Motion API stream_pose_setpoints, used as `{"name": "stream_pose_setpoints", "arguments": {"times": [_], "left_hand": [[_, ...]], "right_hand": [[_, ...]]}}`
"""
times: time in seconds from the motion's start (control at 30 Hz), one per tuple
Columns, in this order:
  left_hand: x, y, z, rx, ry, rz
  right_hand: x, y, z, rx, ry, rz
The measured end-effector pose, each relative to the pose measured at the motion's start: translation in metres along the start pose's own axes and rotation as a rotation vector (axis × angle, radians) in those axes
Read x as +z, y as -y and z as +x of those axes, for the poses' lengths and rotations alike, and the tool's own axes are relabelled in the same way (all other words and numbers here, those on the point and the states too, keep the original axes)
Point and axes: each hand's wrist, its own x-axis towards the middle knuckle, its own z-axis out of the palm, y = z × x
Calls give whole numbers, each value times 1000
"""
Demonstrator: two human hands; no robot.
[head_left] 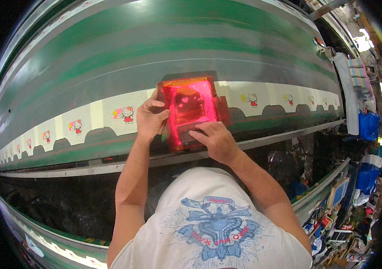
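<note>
A small screen-printing frame (213,96), its inside wet with bright red-pink ink, lies over the pale fabric strip (97,112) on the long table. Heart shapes and small marks show through its mesh. My left hand (152,117) is closed around the frame's left edge, thumb toward the near side. At the frame's near end, my right hand (217,141) pinches a dark, ink-stained flat piece that looks like a squeegee (186,134); its lower part is hard to make out. Printed cartoon cats in red with balloons (127,115) repeat along the strip on both sides.
The green-grey printing table (123,49) stretches far left and right, with a pale rail (88,170) along its near edge. Another table (65,251) stands behind at lower left. At right are blue bags (369,126), rolled cloth and piled clutter (334,228).
</note>
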Motion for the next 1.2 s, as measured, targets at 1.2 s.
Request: {"name": "stream_pose_setpoints", "arguments": {"times": [1.2], "left_hand": [[237, 80, 15, -79, -26, 1]], "right_hand": [[-104, -212, -184, -49, -224, 426]]}}
